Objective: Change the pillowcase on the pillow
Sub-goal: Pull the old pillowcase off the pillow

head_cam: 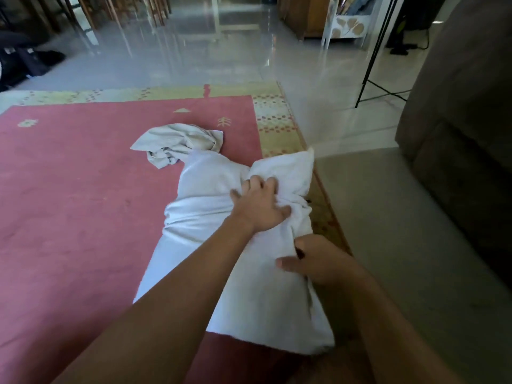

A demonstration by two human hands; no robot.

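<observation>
My left hand (259,207) lay on the pillow (221,195), with the fingers spread and bent, pressing down and clutching a fold of its white cloth near the middle. My right hand (318,261) was closer to me, on the right edge, and it was closed around a bunch of the white pillowcase (263,309), the thumb on top of the fabric. Both my forearms were bare.

The pillow looked white and soft, squeezed narrow where my left hand pushed it, so it had many creases there. Its far right corner (307,159) stood up a little. The part near me was smoother and flatter, and it ended in a straight hem close to my body. I could not tell how deep the pillow sat inside the case.

The pillow lay on the right side of a pink rug (83,203), partly over its yellow patterned border (274,123). Just behind it, touching its far end, a crumpled grey-white cloth (177,142) lay on the rug.
</observation>
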